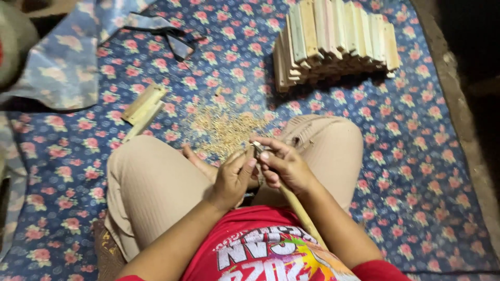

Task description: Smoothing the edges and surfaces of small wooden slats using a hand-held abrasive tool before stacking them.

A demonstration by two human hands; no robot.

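Observation:
I sit cross-legged on a blue flowered cloth (416, 156). My right hand (284, 166) grips a long bamboo stick (302, 213) that runs back toward my chest. My left hand (234, 177) holds a small metal blade (257, 148) against the stick's tip, with the fingers of both hands pressed close together. A pile of pale shavings (224, 127) lies on the cloth just beyond my hands, between my knees.
A tall stack of cut bamboo slats (333, 41) stands at the far right. Two loose slats (143, 106) lie at the left beyond my knee. Folded light-blue cloth (62, 62) and dark-framed glasses (177, 44) rest at the far left. Bare ground borders the cloth at the right.

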